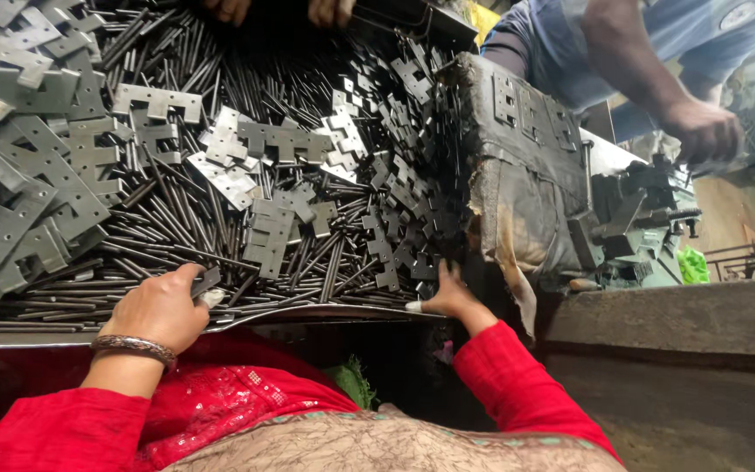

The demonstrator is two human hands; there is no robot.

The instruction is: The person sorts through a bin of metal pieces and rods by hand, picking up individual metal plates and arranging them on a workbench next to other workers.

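Two hands, left hand [161, 308] and right hand [453, 297], on grey metal hinge plates [268, 229].

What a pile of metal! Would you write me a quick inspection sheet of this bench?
Surface: metal tray, heaped full.
Job's things: thin rods and notched hinge plates mixed together.
Clutter: worn padded block at the tray's right end.
Hands: left hand pinches a small plate at the near rim; right hand reaches into the plates.
Cables: nothing seen.
Surroundings: another person's arm by a machine; more hands at the far edge.
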